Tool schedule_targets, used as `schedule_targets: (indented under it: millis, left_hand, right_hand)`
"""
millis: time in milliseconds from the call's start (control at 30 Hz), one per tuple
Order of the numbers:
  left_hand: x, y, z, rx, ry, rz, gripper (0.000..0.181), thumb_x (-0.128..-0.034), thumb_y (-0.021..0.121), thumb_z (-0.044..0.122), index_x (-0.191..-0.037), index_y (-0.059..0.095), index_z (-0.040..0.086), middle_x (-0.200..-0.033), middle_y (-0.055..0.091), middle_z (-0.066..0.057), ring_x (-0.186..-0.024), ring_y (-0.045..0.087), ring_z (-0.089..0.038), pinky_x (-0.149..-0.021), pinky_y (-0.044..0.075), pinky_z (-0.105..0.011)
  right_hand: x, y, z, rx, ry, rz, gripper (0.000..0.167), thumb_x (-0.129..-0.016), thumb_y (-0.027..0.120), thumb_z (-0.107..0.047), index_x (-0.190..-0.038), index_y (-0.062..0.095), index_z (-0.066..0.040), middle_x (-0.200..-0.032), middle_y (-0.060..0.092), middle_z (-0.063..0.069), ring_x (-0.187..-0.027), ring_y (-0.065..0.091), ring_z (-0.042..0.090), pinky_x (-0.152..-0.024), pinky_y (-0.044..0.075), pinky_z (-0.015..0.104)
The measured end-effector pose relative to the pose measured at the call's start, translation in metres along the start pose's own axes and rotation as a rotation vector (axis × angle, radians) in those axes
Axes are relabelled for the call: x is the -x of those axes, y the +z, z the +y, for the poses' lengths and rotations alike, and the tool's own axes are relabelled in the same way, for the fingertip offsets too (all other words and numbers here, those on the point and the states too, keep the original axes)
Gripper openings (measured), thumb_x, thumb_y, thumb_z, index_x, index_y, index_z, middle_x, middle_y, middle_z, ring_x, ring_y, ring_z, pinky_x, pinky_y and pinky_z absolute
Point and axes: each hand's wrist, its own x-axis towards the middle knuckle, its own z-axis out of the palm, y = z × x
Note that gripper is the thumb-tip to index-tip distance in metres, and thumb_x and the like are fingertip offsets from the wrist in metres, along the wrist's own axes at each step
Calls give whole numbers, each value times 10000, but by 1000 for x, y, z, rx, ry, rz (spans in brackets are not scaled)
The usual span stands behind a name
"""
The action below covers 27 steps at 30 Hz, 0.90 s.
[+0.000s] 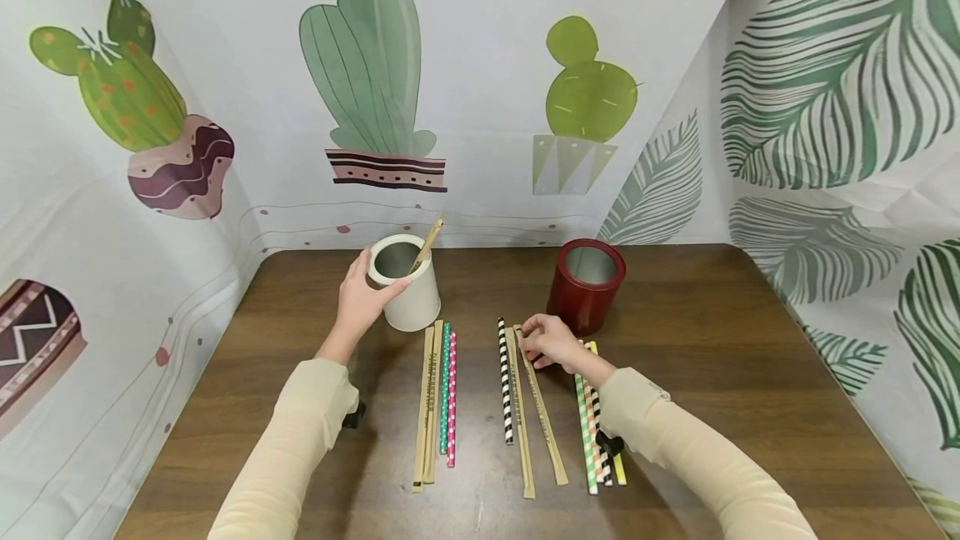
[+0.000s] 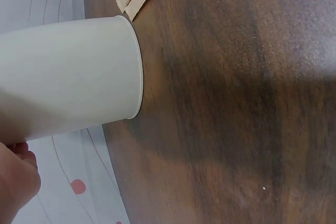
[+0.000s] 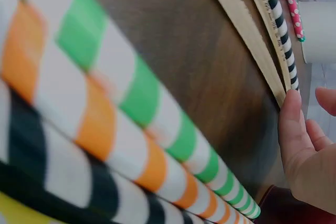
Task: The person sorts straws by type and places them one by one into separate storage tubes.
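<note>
My left hand (image 1: 362,294) grips the white can (image 1: 412,302) near its rim, thumb on the near side and fingers on the far left. A paper-wrapped straw (image 1: 427,245) leans inside it. In the left wrist view, the can's wall (image 2: 73,72) meets the table, with part of the hand (image 2: 18,177) below it. My right hand (image 1: 553,342) is at the far end of a paper-wrapped straw (image 1: 546,423). In the right wrist view, the thumb (image 3: 292,114) touches that end, while a gap shows between thumb and forefinger. Another wrapped straw (image 1: 521,423) lies alongside.
A red can (image 1: 587,286) stands behind the right hand. Black-striped straw (image 1: 506,382) lies left of the wrapped pair. Green-striped straw (image 1: 587,440) and several others lie under the right wrist. Two wrapped straws (image 1: 424,415), a teal straw (image 1: 444,407) and a pink one (image 1: 452,407) lie at center-left.
</note>
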Motion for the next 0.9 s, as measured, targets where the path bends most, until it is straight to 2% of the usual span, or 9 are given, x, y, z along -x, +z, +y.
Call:
schedule_targets:
  millis: [167, 300, 467, 667, 733, 900]
  left_hand:
    - [0, -1, 1, -1, -2, -4, 922, -688, 697, 460, -1389, 254, 58, -1422, 277, -155, -1286, 285, -349, -1017, 267, -500]
    - [0, -1, 1, -3, -4, -6, 923, -689, 695, 465, -1391, 251, 64, -1423, 275, -151, -1288, 283, -345, -1016, 271, -497]
    - [0, -1, 1, 1, -7, -4, 920, -688, 697, 460, -1389, 256, 57, -1424, 273, -154, -1290, 280, -344, -1017, 271, -495]
    - [1, -1, 1, 7, -6, -2, 917, -687, 700, 453, -1382, 264, 42, -1420, 279, -160, -1288, 284, -346, -1017, 269, -499]
    - [1, -1, 1, 6, -5, -3, 918, -687, 700, 453, -1381, 265, 39, -1420, 279, -161, -1287, 283, -349, -1016, 267, -502]
    - [1, -1, 2, 1, -9, -6, 919, -687, 698, 458, -1384, 262, 47, -1421, 277, -156, -1286, 285, -350, -1012, 270, -506]
  right_hand:
    - [1, 3, 8, 59, -17, 12, 310, -782, 578, 1, -1064, 478, 83, -765, 592, 168, -599, 545, 198, -509, 505, 337]
    - [-10, 6, 22, 130, -31, 63, 275, -766, 596, 0, -1026, 521, 46, -703, 591, 111, -549, 522, 156, -460, 487, 294]
    - [-17, 12, 29, 305, -100, 155, 224, -730, 622, -2, -947, 570, 18, -597, 562, 60, -465, 506, 122, -411, 464, 258]
    - [-15, 19, 27, 554, -181, 257, 195, -707, 653, -33, -891, 595, -6, -531, 535, 29, -351, 456, 92, -383, 417, 219]
    - [-15, 20, 27, 619, -194, 280, 188, -700, 659, -47, -876, 598, -18, -547, 549, 24, -373, 465, 92, -418, 411, 219]
    - [-18, 21, 27, 738, -221, 321, 161, -665, 674, -82, -801, 590, -63, -663, 593, 26, -545, 507, 136, -527, 409, 253]
